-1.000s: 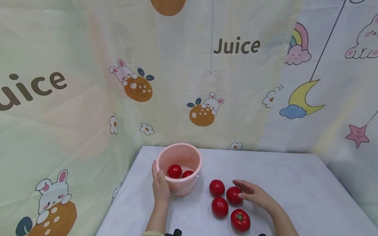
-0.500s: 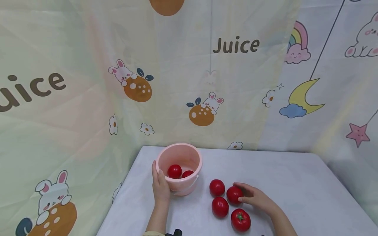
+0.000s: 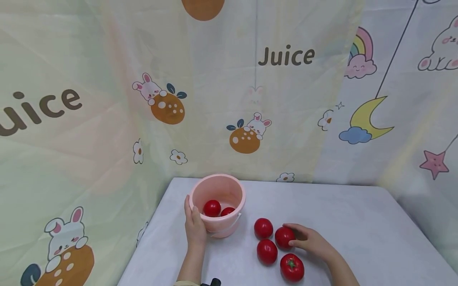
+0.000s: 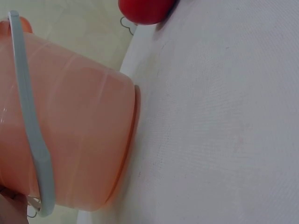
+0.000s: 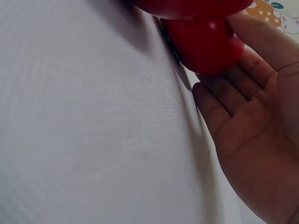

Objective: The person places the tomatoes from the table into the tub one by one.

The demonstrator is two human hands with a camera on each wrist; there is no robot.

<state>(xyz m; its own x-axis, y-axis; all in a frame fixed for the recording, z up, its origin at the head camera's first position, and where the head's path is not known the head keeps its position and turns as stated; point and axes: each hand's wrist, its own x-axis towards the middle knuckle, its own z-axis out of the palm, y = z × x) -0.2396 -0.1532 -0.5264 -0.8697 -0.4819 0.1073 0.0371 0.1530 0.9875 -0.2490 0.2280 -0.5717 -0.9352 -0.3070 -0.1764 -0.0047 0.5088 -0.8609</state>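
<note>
A pale printed cloth (image 3: pixel 214 99) hangs behind and to the left of everything, covered with rabbits, oranges, flowers, a moon, a star and the word "Juice". In front of it lies the white desk (image 3: pixel 332 210). On the desk's far left part stands a pink bucket (image 3: pixel 221 191), mouth up, with its pale grey handle (image 4: pixel 31 116) hanging down against the outer wall.

The left hand (image 3: pixel 195 228) rests against the bucket's left side near the rim; its visible fingers lie fairly straight along the outside, with the thumb apart from them on the near side. The right hand (image 3: pixel 310 240) bends around a red tomato (image 3: pixel 284 238), its fingers at the far side and its thumb at the near side, so the fruit sits between them. This gripped tomato is right of the bucket; the views do not settle whether it touches the desk.

Just beside it are a back tomato (image 3: pixel 263 228), a left tomato (image 3: pixel 266 252) and, closer to the camera, a stemmed tomato (image 3: pixel 292 267) showing its green top. Inside the bucket are a whole-looking tomato (image 3: pixel 212 208) and a partly hidden tomato (image 3: pixel 228 211).
</note>
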